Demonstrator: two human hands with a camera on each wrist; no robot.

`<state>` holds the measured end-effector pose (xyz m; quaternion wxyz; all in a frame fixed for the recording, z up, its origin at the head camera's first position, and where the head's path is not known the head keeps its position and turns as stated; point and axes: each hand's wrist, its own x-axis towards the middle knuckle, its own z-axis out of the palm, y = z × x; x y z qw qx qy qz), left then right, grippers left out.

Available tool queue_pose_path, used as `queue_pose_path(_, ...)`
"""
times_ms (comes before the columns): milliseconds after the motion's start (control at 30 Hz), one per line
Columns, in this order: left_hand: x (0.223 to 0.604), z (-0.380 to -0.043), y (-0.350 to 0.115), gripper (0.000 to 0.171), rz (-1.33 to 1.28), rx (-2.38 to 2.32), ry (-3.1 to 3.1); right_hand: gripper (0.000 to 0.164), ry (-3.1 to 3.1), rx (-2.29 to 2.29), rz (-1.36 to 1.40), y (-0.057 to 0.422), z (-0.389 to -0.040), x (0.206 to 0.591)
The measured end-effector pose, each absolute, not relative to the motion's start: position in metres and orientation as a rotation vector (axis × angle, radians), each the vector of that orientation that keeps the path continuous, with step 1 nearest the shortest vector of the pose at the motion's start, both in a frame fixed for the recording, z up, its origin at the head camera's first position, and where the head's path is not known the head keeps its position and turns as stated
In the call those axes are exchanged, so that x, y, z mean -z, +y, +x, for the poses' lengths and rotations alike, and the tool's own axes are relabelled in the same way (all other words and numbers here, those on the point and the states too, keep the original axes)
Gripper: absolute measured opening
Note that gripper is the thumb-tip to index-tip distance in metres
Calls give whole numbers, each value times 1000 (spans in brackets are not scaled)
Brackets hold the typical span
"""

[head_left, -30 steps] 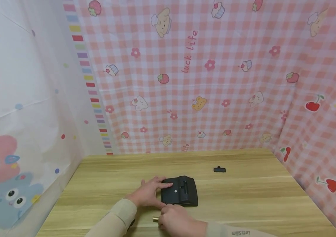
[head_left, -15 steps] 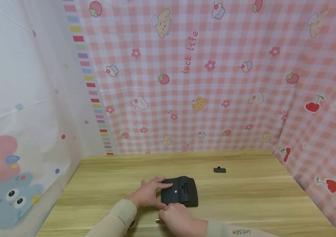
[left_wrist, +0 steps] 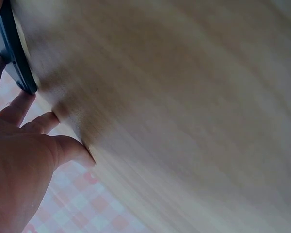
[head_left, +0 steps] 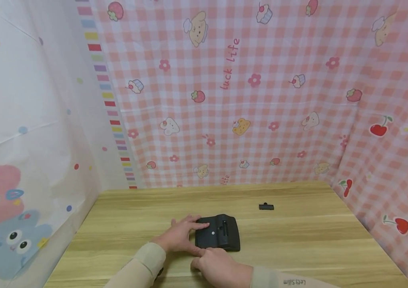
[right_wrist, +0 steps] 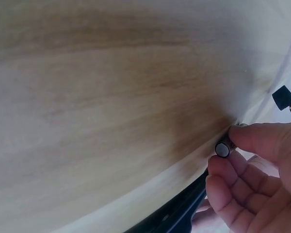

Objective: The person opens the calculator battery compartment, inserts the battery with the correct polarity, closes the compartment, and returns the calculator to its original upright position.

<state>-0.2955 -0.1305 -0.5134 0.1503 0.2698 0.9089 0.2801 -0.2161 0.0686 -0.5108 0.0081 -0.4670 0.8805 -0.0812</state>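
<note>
A black calculator (head_left: pixel 209 239) lies back up on the wooden table, its narrow battery slot (head_left: pixel 225 229) uncovered. My left hand (head_left: pixel 179 237) rests on its left side with fingers spread and straight; in the left wrist view, fingertips of the left hand (left_wrist: pixel 19 160) meet the dark edge of the calculator (left_wrist: pixel 17 53). Just in front of the calculator is my right hand (head_left: pixel 219 267). In the right wrist view its thumb and fingers pinch a small cylindrical battery (right_wrist: pixel 223 149), flat silvery end showing. The head view has that battery hidden behind the right hand.
A small black battery cover (head_left: pixel 266 207) with a tab lies farther back on the right of the wooden table (head_left: pixel 297 236). Patterned cloth (head_left: pixel 225 120) hangs behind and along both sides. A black item with a yellow label (right_wrist: pixel 283 98) appears beyond the right hand.
The brass-coloured battery end that stuck out left of my right hand has drawn in and is now out of sight in the head view. My left hand and the calculator stay put.
</note>
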Motion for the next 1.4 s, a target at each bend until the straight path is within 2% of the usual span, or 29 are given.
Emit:
queue_pose_path(167, 513, -295, -130, 91, 773, -797, 2615, 23, 2801, 162, -1565, 69, -219, 517)
queue_pose_path(533, 512, -295, -130, 92, 800, -770, 2633, 12, 2825, -51, -1508, 66, -210, 500)
queue_pose_path(700, 512, -295, -130, 90, 802, -762, 2631, 16, 2838, -23, -1564, 69, -211, 502)
queue_pose_path(1000, 513, -294, -131, 86, 794, -778, 2628, 15, 2872, 398, -1472, 85, -206, 484)
queue_pose_path(1233, 514, -295, -131, 86, 784, -820, 2609, 17, 2888, 731, -1565, 118, -218, 462)
queue_pose_path(1400, 515, -296, -131, 86, 761, -818, 2609, 15, 2833, 955, -1274, 149, -229, 450)
